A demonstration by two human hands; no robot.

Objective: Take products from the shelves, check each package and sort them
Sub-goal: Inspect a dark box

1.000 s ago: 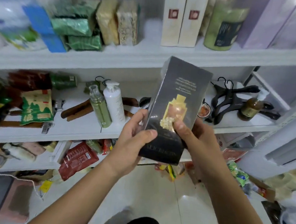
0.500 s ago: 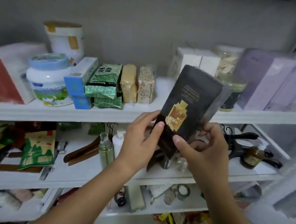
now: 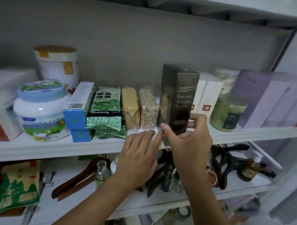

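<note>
**Stock entry: upper shelf (image 3: 49,150), black box (image 3: 178,97)**

The upper shelf is carrying the black box upright between a grain brick (image 3: 148,110) and white boxes (image 3: 207,98). Your right grip (image 3: 190,141) is clasping its lower part. Your left grip (image 3: 138,153), fingers straight, is touching the shelf lip beside it.

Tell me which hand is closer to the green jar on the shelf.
Right. The right hand grips the black box just left of the green jar; the left hand is farther left, at the shelf edge.
</note>
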